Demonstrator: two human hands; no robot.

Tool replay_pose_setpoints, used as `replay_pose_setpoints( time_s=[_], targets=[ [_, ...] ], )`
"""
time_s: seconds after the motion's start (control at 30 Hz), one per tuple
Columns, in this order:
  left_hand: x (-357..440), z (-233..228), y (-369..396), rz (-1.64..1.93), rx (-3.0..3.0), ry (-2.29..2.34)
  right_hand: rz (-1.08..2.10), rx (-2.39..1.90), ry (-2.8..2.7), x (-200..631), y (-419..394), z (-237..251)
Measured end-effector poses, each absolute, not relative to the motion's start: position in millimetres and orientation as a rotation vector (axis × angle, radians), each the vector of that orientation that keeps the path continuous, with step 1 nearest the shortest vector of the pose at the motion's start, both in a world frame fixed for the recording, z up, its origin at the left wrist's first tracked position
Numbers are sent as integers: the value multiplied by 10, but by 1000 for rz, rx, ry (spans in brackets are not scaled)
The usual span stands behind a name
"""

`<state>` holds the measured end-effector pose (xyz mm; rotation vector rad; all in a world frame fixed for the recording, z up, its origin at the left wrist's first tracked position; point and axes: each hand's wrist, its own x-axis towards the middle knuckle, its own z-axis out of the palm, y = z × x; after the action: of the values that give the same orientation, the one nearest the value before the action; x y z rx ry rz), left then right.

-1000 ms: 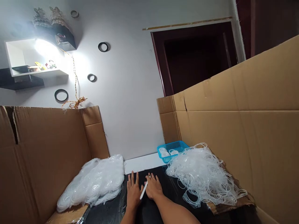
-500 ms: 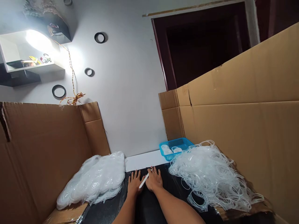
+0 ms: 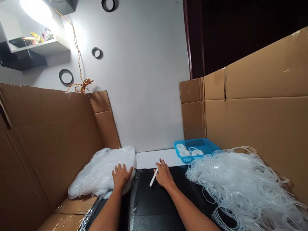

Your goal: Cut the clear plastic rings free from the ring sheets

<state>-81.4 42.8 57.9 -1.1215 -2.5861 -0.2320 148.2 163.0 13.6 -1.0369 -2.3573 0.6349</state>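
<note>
My left hand (image 3: 121, 175) rests palm down on the near right edge of a heap of clear plastic rings (image 3: 101, 171) at the left. My right hand (image 3: 165, 175) lies on the black sheet (image 3: 154, 205) and holds a thin white stick (image 3: 154, 176) at its inner side, the stick pointing away from me. A second, looser pile of clear plastic rings (image 3: 243, 186) spreads at the right, apart from both hands.
A blue plastic basket (image 3: 207, 146) with white rolls stands at the back right. Tall cardboard walls (image 3: 48, 134) close in the left side, and a cardboard wall (image 3: 260, 122) closes in the right. Behind is a white wall with black rings, a shelf and a dark doorway.
My left hand has moved left from beside the right hand onto the left heap of rings. The view has tilted down and turned; the right hand still holds the stick.
</note>
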Motion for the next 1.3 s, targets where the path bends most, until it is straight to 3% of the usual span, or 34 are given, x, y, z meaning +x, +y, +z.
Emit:
replay_pose_setpoints(
  time_s=[0.3,0.67,1.3],
  targets=[
    [-1281,880,139,-267,-1517,-2493,782,-928,-2310,1592,1559,88],
    [-965,477,124,-390,-1320,-2390,854,-858,-2381,1681,1471,73],
    [-913,419,131,-650,-1345,-2332,868,-828,-2439,1701,1439,172]
  ],
)
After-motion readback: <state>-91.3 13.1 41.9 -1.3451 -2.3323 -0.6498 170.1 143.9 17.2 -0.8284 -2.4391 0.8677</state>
